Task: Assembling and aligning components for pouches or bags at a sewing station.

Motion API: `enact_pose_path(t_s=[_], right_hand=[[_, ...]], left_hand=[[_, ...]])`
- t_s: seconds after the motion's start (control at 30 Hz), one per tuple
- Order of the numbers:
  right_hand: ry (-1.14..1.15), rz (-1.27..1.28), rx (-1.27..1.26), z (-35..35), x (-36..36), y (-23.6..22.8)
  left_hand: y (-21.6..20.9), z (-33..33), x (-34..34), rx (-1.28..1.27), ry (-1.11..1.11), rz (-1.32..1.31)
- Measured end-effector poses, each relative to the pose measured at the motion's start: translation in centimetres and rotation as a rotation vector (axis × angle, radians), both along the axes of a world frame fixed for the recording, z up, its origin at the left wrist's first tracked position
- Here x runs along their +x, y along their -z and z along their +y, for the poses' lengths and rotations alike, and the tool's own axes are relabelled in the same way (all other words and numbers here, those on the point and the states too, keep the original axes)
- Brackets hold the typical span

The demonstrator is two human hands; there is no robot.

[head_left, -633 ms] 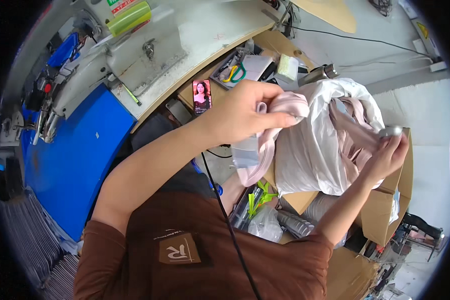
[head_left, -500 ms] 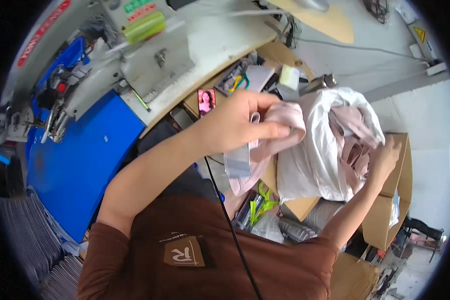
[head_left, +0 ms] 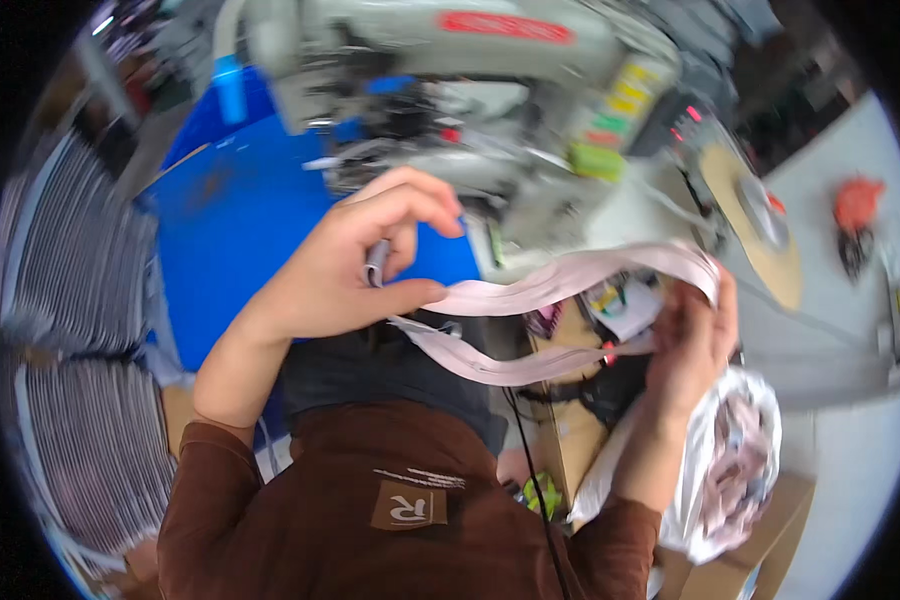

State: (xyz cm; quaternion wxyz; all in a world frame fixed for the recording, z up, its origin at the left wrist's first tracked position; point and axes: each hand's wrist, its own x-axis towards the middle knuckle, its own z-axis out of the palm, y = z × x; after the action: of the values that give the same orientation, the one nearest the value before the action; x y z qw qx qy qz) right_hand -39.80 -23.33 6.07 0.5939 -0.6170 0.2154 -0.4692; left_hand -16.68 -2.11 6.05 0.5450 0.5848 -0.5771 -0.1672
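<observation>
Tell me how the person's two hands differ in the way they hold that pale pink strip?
The left hand pinches one end of the pale pink strip between thumb and curled fingers, in front of the blue surface; the right hand grips the strip's other end, where it folds over. The left hand sits higher and nearer the sewing machine; the right is lower, just above a white bag of pink pieces. Both have brown sleeves.

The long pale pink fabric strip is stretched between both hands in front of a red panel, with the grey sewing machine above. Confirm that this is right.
Not quite: the panel is blue, not red. The head view shows the long pale pink fabric strip stretched between the left hand and the right hand in front of a blue panel, with the grey sewing machine above.
</observation>
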Motion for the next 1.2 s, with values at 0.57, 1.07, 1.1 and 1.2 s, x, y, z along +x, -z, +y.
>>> enact_pose_path(t_s=[0.57, 1.07, 1.1, 1.2], right_hand=[[-0.803, 0.103, -0.822, 18.9, 25.8, -0.3], [-0.412, 0.158, -1.122, 12.7, 21.8, 2.1], [-0.558, 0.151, -0.935, 12.2, 21.7, 3.1], [-1.02, 0.145, -0.166, 14.7, 21.4, 2.5]], left_hand=[[-3.3, 16.9, 8.5, -0.127, -0.591, -0.455], [0.8, 21.1, 11.7, -0.245, -0.731, -0.024], [0.0, 20.4, 11.3, -0.191, -0.693, -0.037], [-1.6, 17.6, 10.3, -0.128, -0.633, -0.275]])
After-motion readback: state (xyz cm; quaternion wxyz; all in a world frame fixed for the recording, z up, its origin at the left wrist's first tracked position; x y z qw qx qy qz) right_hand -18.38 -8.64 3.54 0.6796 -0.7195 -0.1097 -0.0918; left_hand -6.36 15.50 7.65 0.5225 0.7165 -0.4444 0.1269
